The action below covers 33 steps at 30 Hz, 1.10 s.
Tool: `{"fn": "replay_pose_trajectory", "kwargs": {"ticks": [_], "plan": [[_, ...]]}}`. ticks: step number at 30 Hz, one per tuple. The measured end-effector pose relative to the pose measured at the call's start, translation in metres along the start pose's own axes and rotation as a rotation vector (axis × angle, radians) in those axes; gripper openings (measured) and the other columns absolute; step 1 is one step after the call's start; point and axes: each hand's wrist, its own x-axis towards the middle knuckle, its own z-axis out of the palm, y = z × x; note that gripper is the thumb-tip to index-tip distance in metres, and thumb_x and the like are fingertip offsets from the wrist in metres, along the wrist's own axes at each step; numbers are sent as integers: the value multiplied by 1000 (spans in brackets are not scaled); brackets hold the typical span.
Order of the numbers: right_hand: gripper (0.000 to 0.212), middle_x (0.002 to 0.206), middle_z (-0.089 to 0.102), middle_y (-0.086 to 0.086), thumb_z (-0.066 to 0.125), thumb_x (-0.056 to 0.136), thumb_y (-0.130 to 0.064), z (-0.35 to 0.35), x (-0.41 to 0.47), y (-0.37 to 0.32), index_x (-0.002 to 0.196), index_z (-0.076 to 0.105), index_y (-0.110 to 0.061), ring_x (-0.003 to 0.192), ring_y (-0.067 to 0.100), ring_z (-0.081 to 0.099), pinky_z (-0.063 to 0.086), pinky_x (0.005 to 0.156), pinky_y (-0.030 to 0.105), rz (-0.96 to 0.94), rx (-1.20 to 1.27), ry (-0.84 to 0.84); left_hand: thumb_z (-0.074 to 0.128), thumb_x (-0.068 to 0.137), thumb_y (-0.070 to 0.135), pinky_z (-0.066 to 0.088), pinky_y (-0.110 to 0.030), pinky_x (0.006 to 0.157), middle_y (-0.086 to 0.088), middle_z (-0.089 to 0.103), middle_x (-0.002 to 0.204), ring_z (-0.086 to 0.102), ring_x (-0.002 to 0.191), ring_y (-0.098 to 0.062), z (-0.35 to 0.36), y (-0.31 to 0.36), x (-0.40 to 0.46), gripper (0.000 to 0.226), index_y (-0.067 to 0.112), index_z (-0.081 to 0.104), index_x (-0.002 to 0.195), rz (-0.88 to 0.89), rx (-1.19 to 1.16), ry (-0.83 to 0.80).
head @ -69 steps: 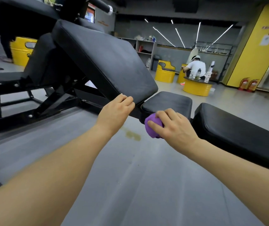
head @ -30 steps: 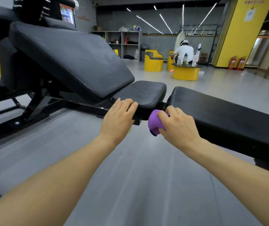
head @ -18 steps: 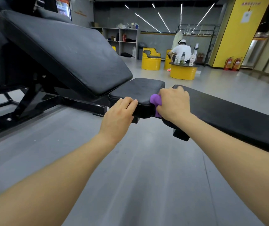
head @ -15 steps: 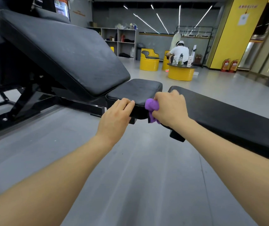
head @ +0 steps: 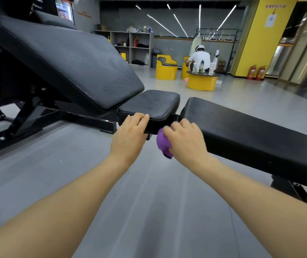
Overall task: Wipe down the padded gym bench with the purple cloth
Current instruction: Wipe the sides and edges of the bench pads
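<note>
The right hand (head: 185,140) clutched the bunched purple cloth (head: 163,143) just below the seat pad (head: 152,104); the left hand (head: 130,133) rested flat on its near edge. A bunched cloth risked leaving unwiped patches.

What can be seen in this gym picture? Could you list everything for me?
backrest pad: one, black, tilted, left
seat pad: one, black, centre
flat bench: one, black, right
cloth: one, purple, bunched at the seat pad's near edge
drum seats: two, yellow, far back
round table: one, yellow, bottles on top
seated person: one, white top, behind table
shelf unit: one, grey, back wall
fire extinguishers: two, red, beside yellow pillar
left hand: rests on seat pad's edge
right hand: grips the cloth
</note>
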Motion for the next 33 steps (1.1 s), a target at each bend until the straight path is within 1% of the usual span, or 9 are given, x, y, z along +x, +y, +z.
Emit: {"fn": "replay_pose_trajectory", "kwargs": {"ticks": [4, 7, 10, 15, 18, 21, 24, 28, 33], "plan": [[31, 78, 60, 8, 71, 53, -8, -3, -15, 14, 82, 61, -12, 65, 28, 51, 37, 52, 32, -66, 30, 139, 76, 70, 4, 41, -44, 101, -9, 61, 110, 57, 98, -27, 12, 9, -5, 52, 3, 59, 119, 80, 61, 114], [27, 85, 59, 11, 52, 70, -3, -8, -3, 23, 93, 62, -13, 66, 29, 49, 34, 52, 32, -125, -24, 221, 68, 73, 0, 36, -42, 107, -5, 60, 110, 47, 102, -18, 27, 20, -7, 46, 8, 58, 117, 158, 15, 125], [33, 91, 61, 14, 38, 75, 2, -3, -19, 40, 93, 61, -12, 67, 29, 50, 35, 50, 30, -195, -64, 195, 71, 72, 3, 31, -36, 108, -5, 59, 112, 50, 103, -22, 32, 35, -2, 49, 8, 56, 119, 157, -13, 85], [38, 92, 60, 15, 71, 56, 1, -3, -94, 95, 89, 59, -12, 66, 30, 48, 40, 41, 30, -120, -67, 39, 82, 64, 11, 37, -36, 107, -5, 60, 114, 57, 103, -25, 26, 55, 6, 61, 7, 58, 120, 180, -30, 43], [27, 90, 61, 13, 61, 64, -1, -8, -77, 81, 87, 59, -13, 64, 29, 49, 36, 42, 28, -86, -72, 122, 85, 59, 12, 36, -32, 106, -6, 60, 115, 59, 103, -27, 22, 67, 6, 66, 7, 58, 119, 172, -58, -1], [23, 93, 62, 12, 44, 76, -9, -11, -34, 49, 93, 58, -13, 68, 29, 52, 35, 50, 32, -111, -56, 254, 81, 65, 11, 31, -29, 96, -6, 60, 114, 58, 101, -27, 20, 73, 6, 56, 8, 59, 115, 102, -100, 15], [25, 92, 60, 12, 51, 72, -6, -5, -42, 57, 94, 51, -16, 68, 29, 51, 32, 51, 32, -76, -89, 273, 79, 69, 11, 39, -27, 88, -5, 55, 121, 52, 107, -25, 15, 80, 5, 56, 9, 55, 120, 30, -110, -46], [46, 89, 59, 10, 66, 55, -2, 12, -116, 114, 92, 44, -18, 63, 28, 49, 33, 46, 30, 68, -117, 243, 82, 64, 9, 47, -34, 85, -3, 55, 120, 53, 105, -25, 15, 108, 0, 59, 9, 56, 117, 98, -108, -67], [57, 80, 57, 10, 77, 51, -15, 13, -138, 114, 95, 41, -16, 59, 28, 53, 39, 56, 32, 318, -78, 242, 78, 64, 0, 41, -33, 98, -1, 55, 117, 53, 102, -25, 26, 119, 4, 59, 11, 56, 118, 106, -75, -52]]}}
